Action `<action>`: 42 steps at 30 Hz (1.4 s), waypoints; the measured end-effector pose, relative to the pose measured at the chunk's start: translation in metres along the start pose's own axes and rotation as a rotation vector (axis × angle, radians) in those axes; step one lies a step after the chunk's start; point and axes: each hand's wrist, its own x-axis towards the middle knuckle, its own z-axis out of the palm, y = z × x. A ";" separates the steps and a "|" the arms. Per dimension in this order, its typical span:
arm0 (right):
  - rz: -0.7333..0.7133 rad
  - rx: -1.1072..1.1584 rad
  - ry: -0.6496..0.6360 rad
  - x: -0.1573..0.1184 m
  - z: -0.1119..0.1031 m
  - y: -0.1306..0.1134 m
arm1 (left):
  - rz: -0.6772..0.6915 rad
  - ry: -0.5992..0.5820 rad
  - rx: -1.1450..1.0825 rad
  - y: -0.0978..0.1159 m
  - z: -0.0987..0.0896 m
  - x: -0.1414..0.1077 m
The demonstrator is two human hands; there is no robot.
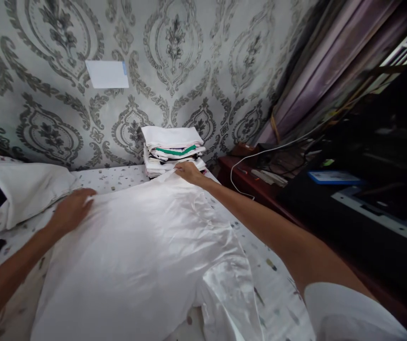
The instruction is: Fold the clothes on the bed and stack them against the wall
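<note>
A white garment [128, 251] lies spread over a patterned sheet, smoother on its left half and wrinkled on the right, where a sleeve-like part hangs toward the bottom. My right hand [189, 172] pinches its far edge, just in front of the folded stack, and lifts it slightly. At the garment's far left corner is my left hand [75, 207], somewhat blurred, with thumb and fingers apart and no cloth visibly gripped. A stack of folded clothes [173, 137], mostly white with one green strip, stands against the wall.
Folded white cloth [32, 189] lies at the left on the patterned sheet [114, 177]. A dark red table [230, 163] at the right carries a white cable [277, 148] and a blue-and-white box [334, 178]. Behind is a patterned wall [217, 61] with a white paper [107, 75].
</note>
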 end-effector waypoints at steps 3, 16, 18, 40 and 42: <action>-0.034 -0.010 -0.011 0.008 -0.001 -0.004 | 0.313 -0.149 -0.222 0.074 0.029 0.001; -0.168 -0.176 -0.138 0.022 -0.011 -0.001 | 0.623 -0.302 -0.174 0.272 0.126 0.095; -0.146 -0.179 -0.141 0.019 -0.010 0.000 | 0.613 -0.305 -0.171 0.277 0.132 0.097; -0.168 -0.050 0.003 -0.018 0.014 0.022 | 0.111 -0.057 -0.009 -0.007 0.032 -0.027; -0.150 -0.038 0.014 -0.019 0.015 0.020 | 0.051 -0.040 0.009 -0.024 0.026 -0.017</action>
